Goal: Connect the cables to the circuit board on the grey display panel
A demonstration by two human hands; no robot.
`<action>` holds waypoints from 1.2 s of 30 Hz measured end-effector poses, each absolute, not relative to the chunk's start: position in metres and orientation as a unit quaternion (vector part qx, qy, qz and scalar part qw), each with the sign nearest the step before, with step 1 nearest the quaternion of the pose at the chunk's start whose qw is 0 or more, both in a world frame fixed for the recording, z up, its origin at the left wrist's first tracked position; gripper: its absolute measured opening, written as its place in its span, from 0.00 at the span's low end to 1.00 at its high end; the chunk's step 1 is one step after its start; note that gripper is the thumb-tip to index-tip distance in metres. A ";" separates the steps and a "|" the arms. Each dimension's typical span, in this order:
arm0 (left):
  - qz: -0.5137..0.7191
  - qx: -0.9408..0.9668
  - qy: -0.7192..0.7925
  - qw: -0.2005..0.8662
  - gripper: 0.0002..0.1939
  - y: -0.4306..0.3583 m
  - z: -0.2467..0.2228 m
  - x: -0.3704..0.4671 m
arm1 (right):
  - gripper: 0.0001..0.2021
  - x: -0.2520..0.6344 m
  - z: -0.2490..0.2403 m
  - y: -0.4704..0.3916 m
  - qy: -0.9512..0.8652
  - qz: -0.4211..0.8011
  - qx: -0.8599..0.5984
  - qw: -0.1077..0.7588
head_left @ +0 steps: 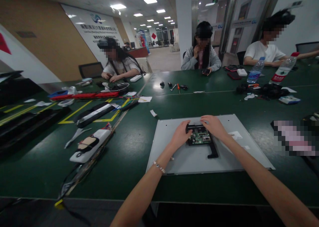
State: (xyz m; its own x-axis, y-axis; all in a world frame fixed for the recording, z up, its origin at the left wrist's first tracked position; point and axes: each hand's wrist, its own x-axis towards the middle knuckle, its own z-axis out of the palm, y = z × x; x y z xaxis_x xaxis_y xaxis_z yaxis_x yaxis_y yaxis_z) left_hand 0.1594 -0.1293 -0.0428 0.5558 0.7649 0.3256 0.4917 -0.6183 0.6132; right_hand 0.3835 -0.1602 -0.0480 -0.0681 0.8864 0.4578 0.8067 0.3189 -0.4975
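The left hand (181,134) and right hand (213,124) flank the black frame (213,147)'s far end, touching it, though whether fingers grip is unclear.

The panel (184,162) lay on the table (134,154), with the circuit board (201,139) in the frame (213,150) on top of it. Taking twelve as away from the camera wearer, a slip (153,113) lay at the panel's ten o'clock. The screwdriver (178,88) was toward eleven, a wrench (173,87) just beside it at its nine. Two bottles, one (255,71) and another (282,69), stood toward one, and a small box (289,100) lay at two.
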 end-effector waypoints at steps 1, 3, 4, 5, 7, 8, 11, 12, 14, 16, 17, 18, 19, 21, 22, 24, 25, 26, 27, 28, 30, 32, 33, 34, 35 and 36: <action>0.297 0.846 0.370 0.242 0.26 -0.128 -0.044 0.159 | 0.13 0.382 -0.052 -0.160 -0.731 0.058 -0.581 0.354; 0.303 0.837 0.371 0.264 0.28 -0.127 -0.047 0.159 | 0.13 0.382 -0.059 -0.162 -0.734 0.063 -0.580 0.348; 0.304 0.834 0.371 0.273 0.29 -0.126 -0.048 0.159 | 0.13 0.382 -0.062 -0.163 -0.736 0.065 -0.578 0.346; 0.304 0.832 0.372 0.278 0.29 -0.126 -0.049 0.158 | 0.13 0.383 -0.064 -0.164 -0.737 0.068 -0.577 0.346; 0.303 0.830 0.373 0.283 0.29 -0.125 -0.050 0.158 | 0.13 0.384 -0.067 -0.165 -0.736 0.074 -0.575 0.350; 0.303 0.830 0.373 0.285 0.29 -0.124 -0.051 0.158 | 0.13 0.385 -0.068 -0.165 -0.735 0.077 -0.575 0.353; 0.305 0.825 0.371 0.297 0.29 -0.125 -0.051 0.159 | 0.13 0.385 -0.069 -0.166 -0.727 0.084 -0.574 0.367; 0.306 0.823 0.370 0.304 0.29 -0.126 -0.050 0.159 | 0.13 0.385 -0.070 -0.166 -0.725 0.087 -0.572 0.373; 0.309 0.816 0.371 0.318 0.28 -0.128 -0.046 0.161 | 0.13 0.385 -0.070 -0.167 -0.720 0.092 -0.569 0.386; 0.313 0.809 0.378 0.323 0.26 -0.126 -0.038 0.161 | 0.13 0.385 -0.069 -0.168 -0.716 0.098 -0.565 0.399; 0.317 0.806 0.383 0.321 0.25 -0.124 -0.033 0.158 | 0.13 0.385 -0.069 -0.168 -0.713 0.100 -0.563 0.406; 0.322 0.803 0.389 0.317 0.23 -0.119 -0.027 0.154 | 0.13 0.386 -0.068 -0.168 -0.710 0.103 -0.561 0.413; 0.330 0.799 0.397 0.307 0.21 -0.113 -0.020 0.147 | 0.13 0.386 -0.067 -0.169 -0.706 0.105 -0.560 0.420; 0.356 0.787 0.418 0.281 0.16 -0.097 -0.008 0.127 | 0.13 0.386 -0.066 -0.169 -0.699 0.108 -0.559 0.433; 0.382 0.773 0.444 0.244 0.13 -0.088 -0.003 0.114 | 0.13 0.387 -0.066 -0.169 -0.695 0.110 -0.559 0.438; 0.411 0.743 0.503 0.162 0.11 -0.071 0.001 0.087 | 0.14 0.387 -0.066 -0.169 -0.688 0.113 -0.561 0.447; 0.417 0.725 0.533 0.130 0.11 -0.064 0.000 0.074 | 0.13 0.387 -0.066 -0.170 -0.685 0.114 -0.562 0.450; 0.413 0.712 0.556 0.112 0.12 -0.058 -0.003 0.063 | 0.13 0.387 -0.067 -0.170 -0.682 0.115 -0.563 0.453; 0.408 0.702 0.575 0.103 0.13 -0.053 -0.007 0.053 | 0.13 0.387 -0.067 -0.170 -0.679 0.116 -0.564 0.455; 0.402 0.696 0.587 0.100 0.14 -0.050 -0.012 0.046 | 0.13 0.386 -0.068 -0.171 -0.677 0.117 -0.565 0.457; 0.388 0.695 0.596 0.102 0.16 -0.045 -0.023 0.038 | 0.13 0.386 -0.069 -0.171 -0.675 0.118 -0.565 0.459; 0.368 0.709 0.593 0.102 0.19 -0.042 -0.034 0.036 | 0.13 0.386 -0.069 -0.171 -0.675 0.119 -0.566 0.459; 0.354 0.719 0.590 0.099 0.21 -0.041 -0.038 0.036 | 0.13 0.386 -0.070 -0.172 -0.675 0.119 -0.566 0.458; 0.337 0.729 0.588 0.094 0.22 -0.041 -0.042 0.037 | 0.13 0.386 -0.070 -0.172 -0.675 0.119 -0.566 0.457; 0.319 0.738 0.589 0.088 0.24 -0.040 -0.045 0.038 | 0.13 0.386 -0.070 -0.172 -0.676 0.119 -0.566 0.456; 0.302 0.743 0.591 0.080 0.25 -0.040 -0.047 0.039 | 0.13 0.385 -0.069 -0.172 -0.677 0.118 -0.566 0.455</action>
State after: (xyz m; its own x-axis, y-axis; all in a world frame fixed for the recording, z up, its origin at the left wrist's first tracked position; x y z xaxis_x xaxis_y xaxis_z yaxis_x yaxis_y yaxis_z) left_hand 0.0393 -0.0396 -0.0469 0.1174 0.9276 0.3547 0.8307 -0.2874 0.4768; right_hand 0.3855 -0.1719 -0.0695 0.0549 0.8744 0.4822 0.6596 0.3308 -0.6749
